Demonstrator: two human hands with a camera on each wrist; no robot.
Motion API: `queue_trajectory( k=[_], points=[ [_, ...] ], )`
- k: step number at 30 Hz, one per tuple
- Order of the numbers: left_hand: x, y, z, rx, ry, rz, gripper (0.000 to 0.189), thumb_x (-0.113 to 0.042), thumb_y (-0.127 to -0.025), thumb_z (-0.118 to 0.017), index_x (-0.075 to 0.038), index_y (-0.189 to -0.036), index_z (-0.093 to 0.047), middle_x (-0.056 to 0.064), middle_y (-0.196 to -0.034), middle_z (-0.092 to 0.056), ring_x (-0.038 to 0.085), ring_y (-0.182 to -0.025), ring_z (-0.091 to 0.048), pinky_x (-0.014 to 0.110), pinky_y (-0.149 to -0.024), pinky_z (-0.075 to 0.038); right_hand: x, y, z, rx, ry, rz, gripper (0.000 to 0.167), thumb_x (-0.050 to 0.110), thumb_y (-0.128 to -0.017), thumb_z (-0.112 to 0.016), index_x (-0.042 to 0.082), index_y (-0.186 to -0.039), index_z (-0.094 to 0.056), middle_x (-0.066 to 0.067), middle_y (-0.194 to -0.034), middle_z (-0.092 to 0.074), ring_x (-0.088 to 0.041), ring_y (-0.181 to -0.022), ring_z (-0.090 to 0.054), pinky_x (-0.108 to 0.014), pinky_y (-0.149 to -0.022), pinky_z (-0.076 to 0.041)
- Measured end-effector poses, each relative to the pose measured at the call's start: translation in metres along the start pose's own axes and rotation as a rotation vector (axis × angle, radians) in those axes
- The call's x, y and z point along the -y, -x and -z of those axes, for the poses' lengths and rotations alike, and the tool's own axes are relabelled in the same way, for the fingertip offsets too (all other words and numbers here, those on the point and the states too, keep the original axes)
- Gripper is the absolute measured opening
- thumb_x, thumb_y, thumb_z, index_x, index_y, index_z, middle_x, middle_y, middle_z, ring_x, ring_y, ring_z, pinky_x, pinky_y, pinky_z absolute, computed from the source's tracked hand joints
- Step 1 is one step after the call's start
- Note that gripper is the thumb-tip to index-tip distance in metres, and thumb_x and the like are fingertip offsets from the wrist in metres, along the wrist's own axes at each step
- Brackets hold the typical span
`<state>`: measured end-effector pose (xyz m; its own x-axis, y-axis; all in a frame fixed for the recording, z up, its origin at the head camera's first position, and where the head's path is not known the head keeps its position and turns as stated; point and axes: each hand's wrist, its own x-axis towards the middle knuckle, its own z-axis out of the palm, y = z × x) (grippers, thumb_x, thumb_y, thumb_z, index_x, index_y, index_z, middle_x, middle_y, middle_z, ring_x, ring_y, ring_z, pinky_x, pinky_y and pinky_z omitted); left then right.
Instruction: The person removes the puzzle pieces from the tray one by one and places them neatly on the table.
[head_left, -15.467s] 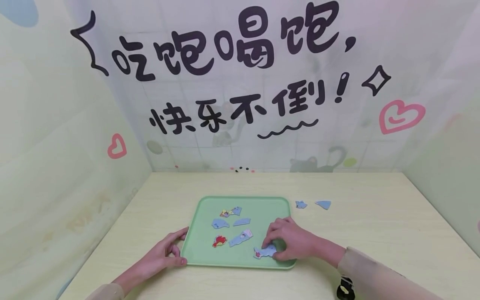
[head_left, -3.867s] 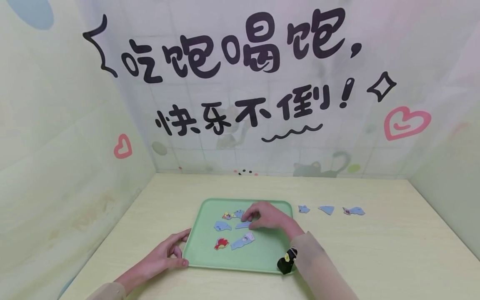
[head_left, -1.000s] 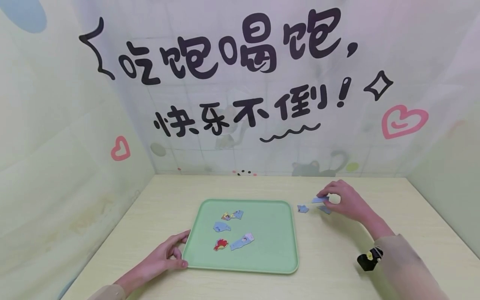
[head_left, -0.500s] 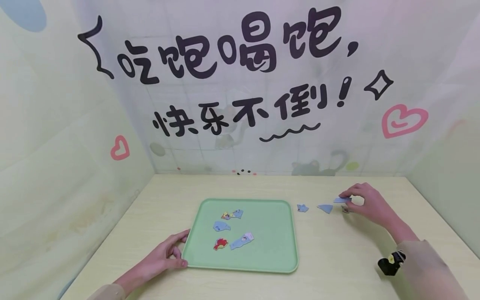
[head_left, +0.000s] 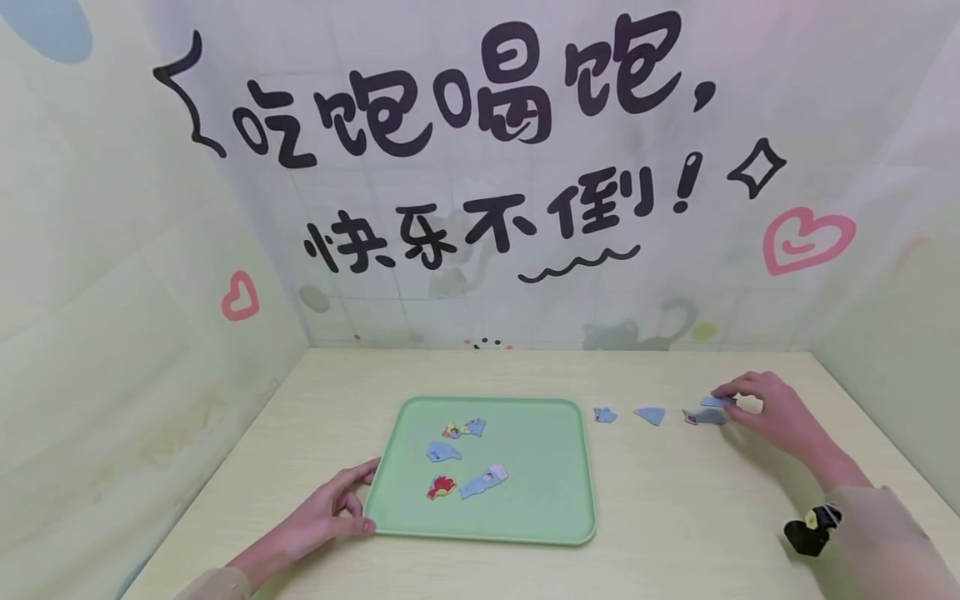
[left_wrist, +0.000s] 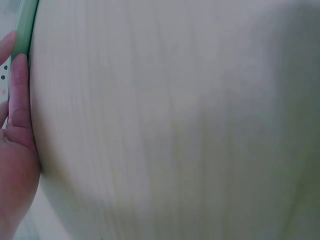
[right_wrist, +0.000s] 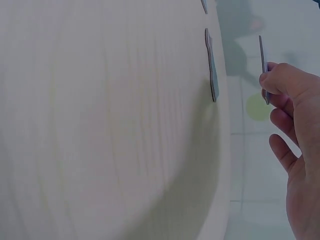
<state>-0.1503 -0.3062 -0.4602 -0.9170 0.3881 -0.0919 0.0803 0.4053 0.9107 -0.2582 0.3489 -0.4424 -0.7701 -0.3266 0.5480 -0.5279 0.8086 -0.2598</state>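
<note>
Fingers of the right hand (head_left: 776, 412) pinched a flat blue piece (head_left: 717, 401) against the thumb; right wrist view showed it raised off the table (head_left: 660, 517), the lower fingers loosely bent. Position: toward the table's back right, near the long wavy-edged piece (head_left: 707, 416), which carried a dark reddish patch at its left end. Two more lay leftward in a spaced row: a triangular blue piece (head_left: 650, 414), then a small jagged blue piece (head_left: 604, 414) just outside the right rim of the green tray (head_left: 540, 475).

Left hand (head_left: 330, 508) at the tray's near left: thumb touching the corner, fingers relaxed against the outer side, unclenched. Four pieces lay flat in the tray, mostly left of its middle: a yellow-and-blue piece (head_left: 465, 428) farthest back, a rounded blue piece (head_left: 444, 452) in front of it, a red piece (head_left: 442, 487) nearer the person, and an oblong piece (head_left: 483, 482) with a pinkish end, beside the red one.

Black item (head_left: 805, 537) at the right cuff. Printed backdrop (head_left: 375, 317) behind.
</note>
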Motion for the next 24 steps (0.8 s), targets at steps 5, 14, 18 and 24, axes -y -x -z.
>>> queue_trajectory(
  k=[5, 14, 18, 24],
  points=[
    [0.0, 0.0, 0.0, 0.001, -0.007, -0.004, 0.092, -0.012, -0.084, -0.075, 0.006, -0.154, -0.019, 0.029, -0.141, -0.035, 0.004, -0.079, -0.058, 0.018, -0.081, -0.044, -0.011, 0.007, 0.001, 0.0, 0.016, -0.004, 0.027, -0.001, -0.072, -0.08, 0.012, -0.095, -0.077, -0.004, -0.09, -0.073, -0.022, -0.084, -0.057, -0.027, -0.073, -0.041],
    [0.0, 0.0, 0.0, -0.002, -0.004, 0.004, 0.092, -0.013, -0.084, -0.076, 0.005, -0.155, -0.019, 0.027, -0.141, -0.035, 0.005, -0.079, -0.058, 0.018, -0.08, -0.044, -0.027, 0.015, 0.007, 0.024, 0.037, -0.018, 0.026, -0.001, -0.072, -0.081, 0.011, -0.095, -0.078, -0.006, -0.09, -0.075, -0.017, -0.082, -0.063, -0.026, -0.071, -0.046],
    [0.0, 0.0, 0.0, -0.002, -0.004, 0.007, 0.092, -0.013, -0.084, -0.076, 0.005, -0.155, -0.019, 0.027, -0.141, -0.036, 0.005, -0.079, -0.058, 0.017, -0.081, -0.044, -0.033, 0.017, 0.007, 0.041, 0.043, -0.015, 0.026, -0.003, -0.072, -0.079, 0.008, -0.095, -0.077, -0.008, -0.089, -0.075, -0.014, -0.081, -0.063, -0.025, -0.07, -0.047],
    [0.0, 0.0, 0.001, -0.003, 0.006, 0.014, 0.093, -0.012, -0.084, -0.076, 0.004, -0.155, -0.019, 0.027, -0.142, -0.036, 0.005, -0.08, -0.058, 0.017, -0.081, -0.044, -0.038, 0.023, 0.007, 0.078, 0.051, -0.038, 0.024, -0.003, -0.073, -0.079, 0.007, -0.095, -0.077, -0.008, -0.09, -0.075, -0.006, -0.08, -0.062, -0.028, -0.068, -0.051]
  ],
)
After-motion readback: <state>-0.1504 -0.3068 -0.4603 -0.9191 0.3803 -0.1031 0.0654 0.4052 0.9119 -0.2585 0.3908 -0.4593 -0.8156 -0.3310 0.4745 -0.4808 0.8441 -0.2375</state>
